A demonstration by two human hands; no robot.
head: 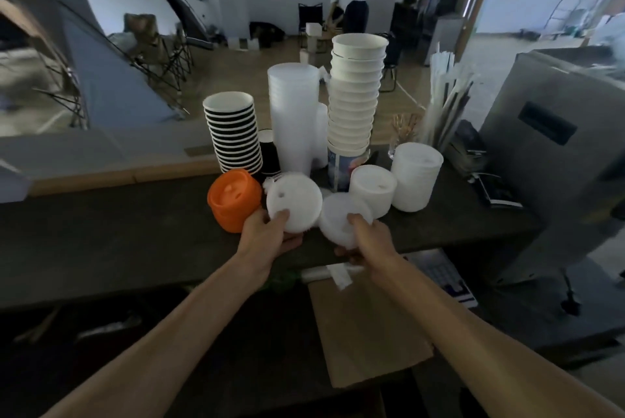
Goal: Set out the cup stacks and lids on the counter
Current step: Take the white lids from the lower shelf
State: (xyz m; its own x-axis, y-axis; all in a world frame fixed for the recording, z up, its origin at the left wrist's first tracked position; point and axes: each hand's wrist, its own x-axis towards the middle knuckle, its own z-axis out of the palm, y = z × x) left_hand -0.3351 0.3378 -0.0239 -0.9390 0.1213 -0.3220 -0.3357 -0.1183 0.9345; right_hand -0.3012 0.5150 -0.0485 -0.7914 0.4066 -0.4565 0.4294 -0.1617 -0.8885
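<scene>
My left hand [267, 235] grips a stack of white lids [293, 199], tilted toward me just above the dark counter [118, 238]. My right hand [367, 240] holds a second white lid stack [338, 218], also tilted. An orange lid stack [233, 198] stands to the left of them, touching my left hand's stack. Behind stand a black cup stack [233, 133], a translucent cup stack [293, 116] and a tall white cup stack [355, 93]. Two more white lid stacks, a small one [373, 189] and a larger one [416, 176], rest at the right.
A holder of wrapped straws [446, 100] and a steel machine [558, 154] stand at the right. A brown paper sheet [365, 326] lies on the lower shelf near me. Beyond the counter are folding chairs and a person bending over.
</scene>
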